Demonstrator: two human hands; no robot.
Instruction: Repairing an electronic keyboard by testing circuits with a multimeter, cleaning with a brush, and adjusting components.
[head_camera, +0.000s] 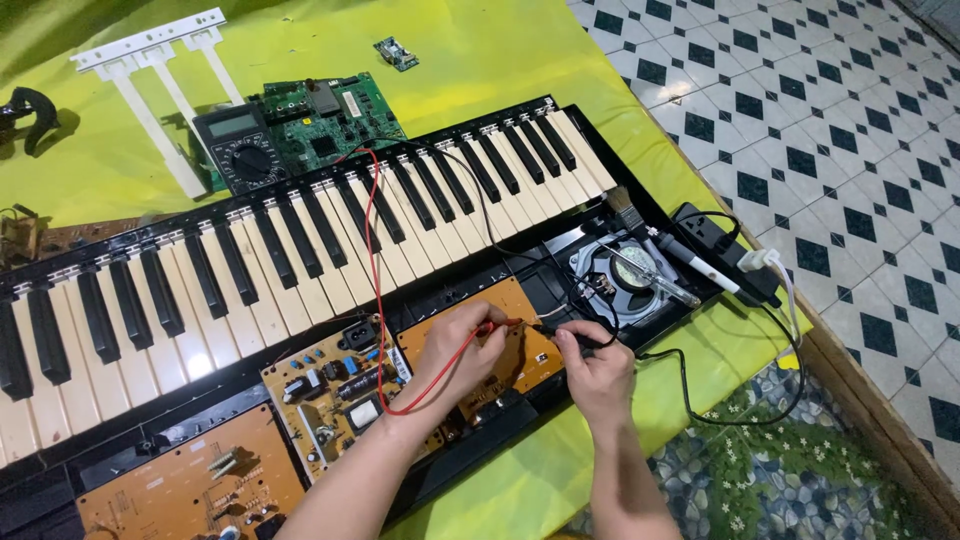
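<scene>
While both forearms come in from the bottom edge, the left hand (455, 345) pinches the red probe (497, 324) between closed fingers, its tip down on the brown circuit board (520, 345) at lower centre. Just beside it, the right hand (590, 360) is curled tight round the black probe (560, 332), and the two tips sit very close together on that board. To do this well, I'd judge, keep both tips steady on their spots, apart from each other, and let the red lead (372, 250) hang slack. Left of the hands lies a pale board with bulky parts (335, 385), and another brown board (190, 485) fills the lower left corner. To the right, a round speaker (625, 275) with a paintbrush (625, 215) lying near it. Further up, the keyboard's keys (300, 245) run across the frame. Beyond, upper left: the multimeter (238, 147), a green circuit board (330, 125) and a white plastic strip (150, 70) on the yellow cloth (480, 50).
</scene>
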